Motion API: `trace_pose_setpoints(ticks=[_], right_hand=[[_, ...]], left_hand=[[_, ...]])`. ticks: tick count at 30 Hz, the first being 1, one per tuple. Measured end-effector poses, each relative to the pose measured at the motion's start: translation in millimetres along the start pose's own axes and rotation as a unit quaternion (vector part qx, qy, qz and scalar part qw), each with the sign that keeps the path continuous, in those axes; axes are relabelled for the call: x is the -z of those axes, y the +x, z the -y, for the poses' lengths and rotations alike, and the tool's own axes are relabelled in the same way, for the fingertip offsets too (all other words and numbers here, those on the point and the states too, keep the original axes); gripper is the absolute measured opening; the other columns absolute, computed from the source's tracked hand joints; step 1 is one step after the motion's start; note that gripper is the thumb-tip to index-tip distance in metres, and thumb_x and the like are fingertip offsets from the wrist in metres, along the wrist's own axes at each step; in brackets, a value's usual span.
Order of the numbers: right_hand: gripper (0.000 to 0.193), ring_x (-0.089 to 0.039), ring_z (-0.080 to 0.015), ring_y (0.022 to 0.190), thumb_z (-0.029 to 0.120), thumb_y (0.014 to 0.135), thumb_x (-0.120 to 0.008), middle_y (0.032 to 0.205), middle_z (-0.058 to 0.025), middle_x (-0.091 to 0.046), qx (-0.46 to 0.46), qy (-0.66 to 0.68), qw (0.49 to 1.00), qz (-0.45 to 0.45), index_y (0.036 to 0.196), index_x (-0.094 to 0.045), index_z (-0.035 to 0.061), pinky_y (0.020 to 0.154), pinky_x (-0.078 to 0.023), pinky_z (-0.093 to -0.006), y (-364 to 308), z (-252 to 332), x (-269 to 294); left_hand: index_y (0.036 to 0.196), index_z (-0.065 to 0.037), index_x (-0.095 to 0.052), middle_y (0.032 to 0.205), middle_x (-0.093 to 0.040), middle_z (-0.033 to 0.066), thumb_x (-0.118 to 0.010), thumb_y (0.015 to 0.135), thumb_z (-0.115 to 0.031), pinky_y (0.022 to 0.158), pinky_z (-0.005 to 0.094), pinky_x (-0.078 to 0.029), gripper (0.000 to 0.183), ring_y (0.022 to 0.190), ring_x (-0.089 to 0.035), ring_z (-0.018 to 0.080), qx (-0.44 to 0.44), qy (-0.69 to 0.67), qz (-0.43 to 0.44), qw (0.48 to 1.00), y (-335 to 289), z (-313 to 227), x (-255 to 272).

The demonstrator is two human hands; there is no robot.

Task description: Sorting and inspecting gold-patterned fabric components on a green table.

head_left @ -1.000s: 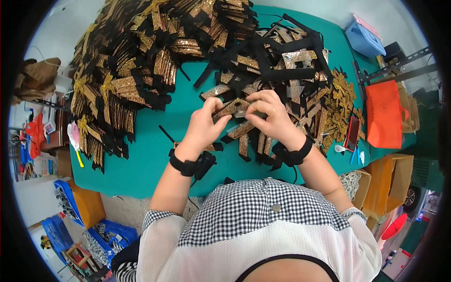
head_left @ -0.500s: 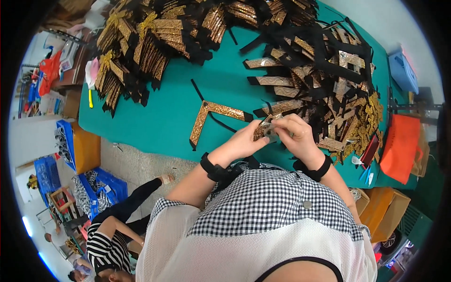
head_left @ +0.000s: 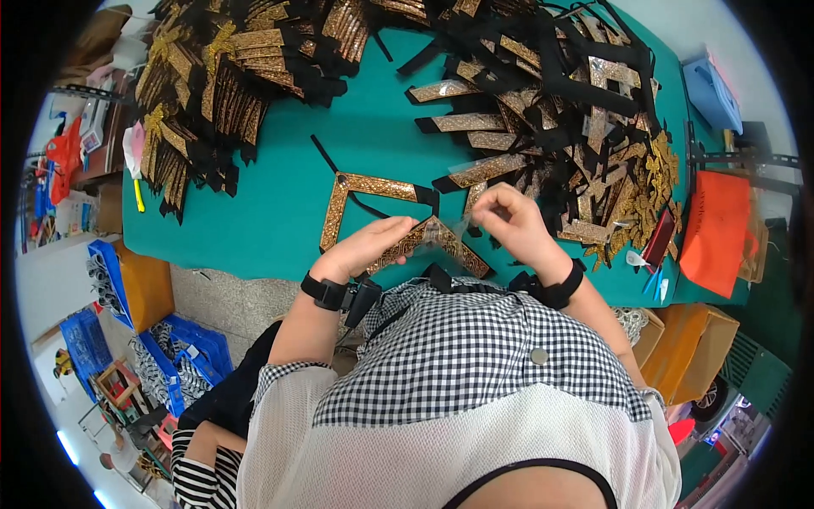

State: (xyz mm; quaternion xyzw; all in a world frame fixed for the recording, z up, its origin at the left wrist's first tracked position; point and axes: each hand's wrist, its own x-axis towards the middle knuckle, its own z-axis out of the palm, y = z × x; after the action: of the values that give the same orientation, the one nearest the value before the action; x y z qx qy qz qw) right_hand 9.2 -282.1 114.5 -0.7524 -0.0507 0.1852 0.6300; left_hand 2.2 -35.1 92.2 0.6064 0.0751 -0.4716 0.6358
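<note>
In my left hand point(head_left: 369, 246) is a V-shaped gold sequined strip point(head_left: 462, 252) with black ends; the fingers are closed round one arm of it and the thumb lies along the top. My right hand point(head_left: 521, 227) is just right of the strip's bend, thumb and forefinger pinched on what looks like a thin piece of clear plastic film point(head_left: 459, 227). Another gold sequined V-shaped strip point(head_left: 373, 184) with black ends and a black cord lies on the green table point(head_left: 288, 187), partly behind my left hand.
Stacked gold and black strips point(head_left: 242, 93) cover the far left. A loose heap of similar strips point(head_left: 543, 110) spreads at the right, with gold glitter ornaments point(head_left: 657, 182) at its edge. An orange bag point(head_left: 716, 237) hangs at the right. Another person point(head_left: 208, 458) is at lower left.
My hands have moved apart, the left one leftward. The gold strip, earlier bunched between both hands, is now spread out in a V. The view has shifted somewhat.
</note>
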Motion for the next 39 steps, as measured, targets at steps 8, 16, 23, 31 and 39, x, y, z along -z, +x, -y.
trace_pose_setpoints(ticks=[8, 16, 23, 31, 39], right_hand=[[0.009, -0.054, -0.0088, 0.082, 0.007, 0.084, -0.056, 0.088, -0.0024, -0.056, 0.006, 0.123, 0.991, -0.048, 0.091, -0.053, 0.0028, 0.074, -0.045, -0.0237, 15.3, -1.8, 31.8], [0.025, -0.053, -0.0096, 0.076, 0.01, 0.082, -0.059, 0.085, -0.0008, -0.054, -0.075, 0.142, 0.974, -0.159, 0.104, -0.049, 0.0046, 0.07, -0.045, -0.0241, -19.4, -19.4, 58.3], [0.024, -0.052, -0.0087, 0.076, 0.011, 0.082, -0.06, 0.087, -0.0005, -0.053, -0.105, 0.144, 0.968, -0.176, 0.102, -0.051, 0.005, 0.07, -0.045, -0.0238, -51.4, -30.1, 73.6], [0.035, -0.053, -0.0088, 0.079, 0.011, 0.082, -0.059, 0.087, -0.0015, -0.055, -0.105, 0.169, 0.955, -0.219, 0.115, -0.047, 0.0039, 0.071, -0.047, -0.0241, -75.4, -32.8, 88.3], [0.022, -0.052, -0.008, 0.075, 0.013, 0.084, -0.058, 0.082, 0.0001, -0.055, -0.067, 0.175, 0.94, -0.286, 0.102, -0.052, 0.003, 0.068, -0.044, -0.0224, -91.1, -37.0, 106.4]], left_hand=[[0.109, 0.001, -0.049, 0.076, -0.054, 0.0023, -0.049, 0.09, -0.023, 0.062, 0.023, -0.044, 0.031, 0.067, -0.051, 0.0093, -0.044, 0.028, -0.111, 0.992, -2.7, 16.8, 44.1], [0.109, -0.001, -0.048, 0.097, -0.055, 0.0174, -0.071, 0.067, -0.02, 0.077, 0.0412, -0.045, 0.052, 0.09, -0.053, 0.0321, -0.059, 0.484, -0.449, 0.749, 5.5, 51.7, 52.2], [0.104, -0.005, -0.05, 0.101, -0.054, 0.0143, -0.069, 0.064, -0.01, 0.077, 0.0383, -0.044, 0.045, 0.089, -0.052, 0.0316, -0.103, 0.511, -0.47, 0.712, 35.3, 48.6, 76.4], [0.128, -0.019, -0.036, 0.126, -0.042, 0.0104, -0.078, 0.053, -0.041, 0.089, 0.049, -0.03, 0.089, 0.115, -0.037, 0.0297, 0.01, 0.58, -0.475, 0.662, 52.3, -12.7, 77.6], [0.098, -0.004, -0.06, 0.095, -0.06, 0.0146, -0.063, 0.074, -0.008, 0.08, 0.0354, -0.044, 0.025, 0.091, -0.057, 0.0301, -0.321, 0.491, -0.324, 0.742, 60.0, -59.1, 3.7]])
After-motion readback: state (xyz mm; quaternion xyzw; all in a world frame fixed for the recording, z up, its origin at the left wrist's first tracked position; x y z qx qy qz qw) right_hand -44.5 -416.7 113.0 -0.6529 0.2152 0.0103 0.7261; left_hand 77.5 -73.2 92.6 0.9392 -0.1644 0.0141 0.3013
